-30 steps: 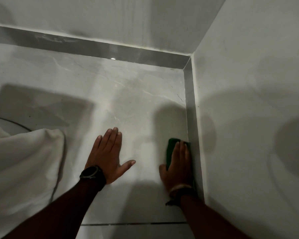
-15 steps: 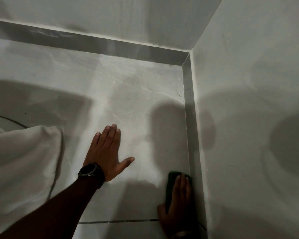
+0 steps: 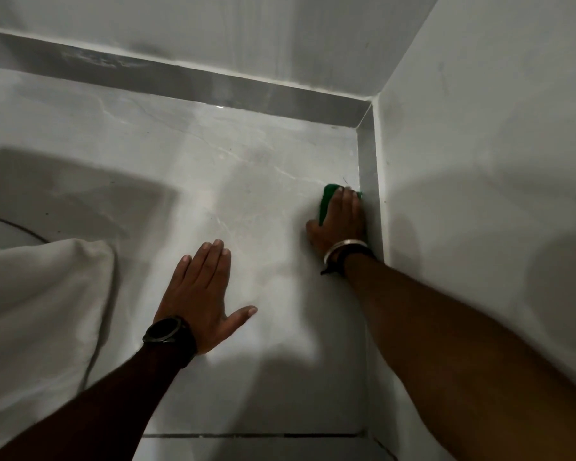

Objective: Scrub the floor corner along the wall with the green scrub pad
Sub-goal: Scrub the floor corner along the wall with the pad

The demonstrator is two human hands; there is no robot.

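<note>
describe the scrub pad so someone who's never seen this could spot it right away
Find the floor corner where the two pale walls meet, then follow the grey skirting strip along the right wall toward the camera. The green scrub pad lies flat under the right hand, against that strip. It is the only brightly coloured thing in view.

right hand (image 3: pixel 341 221) pressing the green scrub pad (image 3: pixel 326 201) flat against the skirting (image 3: pixel 368 168) mid-right, left hand (image 3: pixel 202 294) splayed on the floor (image 3: pixel 180 168) lower center

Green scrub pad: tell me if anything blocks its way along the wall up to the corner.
Nothing visible does. The green scrub pad lies under the right hand against the baseboard, and the floor ahead to the corner is bare.
</note>
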